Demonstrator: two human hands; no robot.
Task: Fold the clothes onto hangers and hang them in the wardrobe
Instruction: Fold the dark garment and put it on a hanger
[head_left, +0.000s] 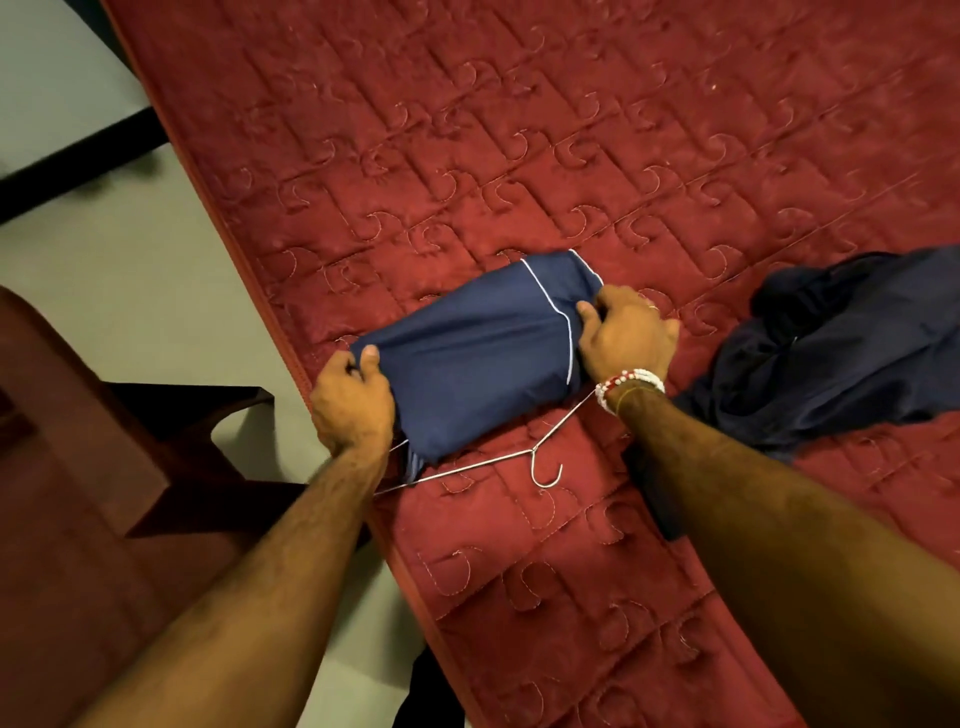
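Head view looks down on a bed with a red quilted cover (519, 130), where a folded navy garment with white piping (483, 353) lies near the edge closest to the person. It is draped over the bottom bar of a thin wire hanger (533, 453), whose hook points toward the person and rests flat on the cover. The left hand (353, 400) grips the garment's left end, its fingers (370, 353) curled with the thumb on top of the cloth. The right hand (623, 338), with a beaded bracelet (628, 384) at the wrist, pinches the right end beside the piping, fingers bunched tight on the fabric. Both ends of the hanger's bar are hidden under the cloth and the hands, so I cannot tell whether the fingers hold the wire as well. By the look of it, this piece is nearly finished: it is folded and threaded onto the hanger and only needs squaring up before it is lifted. A second dark garment (841, 358) lies crumpled on the bed to the right, just beyond the right wrist, with no hanger on it, so that one seems yet to be done. No wardrobe is in sight, so all the hanging appears to remain. A wooden chair (104, 441) stands on the pale floor (78, 104) at the left.
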